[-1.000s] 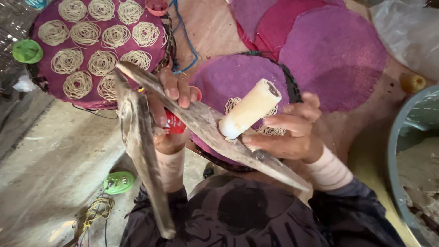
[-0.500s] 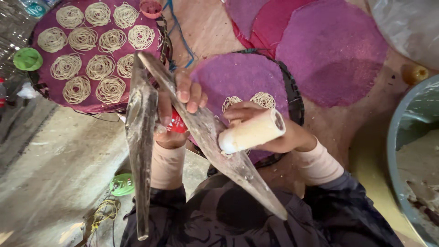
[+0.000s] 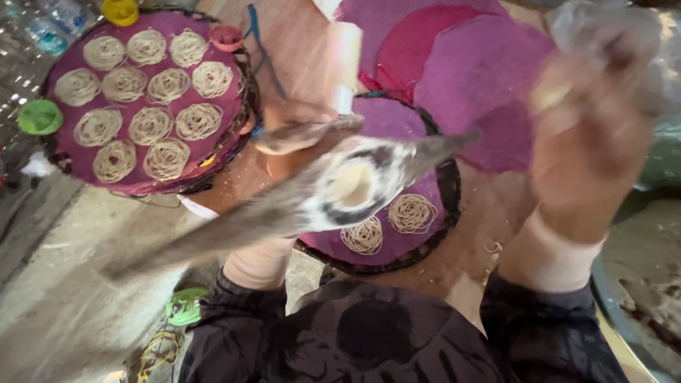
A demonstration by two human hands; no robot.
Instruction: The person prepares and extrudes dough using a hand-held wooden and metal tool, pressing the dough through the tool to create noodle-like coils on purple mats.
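Concrete floor (image 3: 64, 284), dusty and grey, carries the work — woven round trays covered in purple cloth lie across it. At the floor's far left, the full tray (image 3: 145, 99) already holds 11 coils of pale noodle strands, laid in 3 rows. Directly below the wooden press (image 3: 333, 191), the near tray (image 3: 425, 234) shows only 2 coils at its near edge, so most of its cloth is still bare. More purple cloth rounds (image 3: 461, 64) wait empty toward the far right.

The left hand (image 3: 294, 131) is clenched on one wooden handle of the press, whose round barrel faces the camera with dough showing in it. The right hand (image 3: 589, 135) is raised and blurred; I cannot tell whether it grips anything.

Small plastic lids sit around — a green lid (image 3: 39, 117) at the full tray's left edge, a yellow lid (image 3: 120, 10) and a pink lid (image 3: 227, 37) at its far rim. No label is legible.
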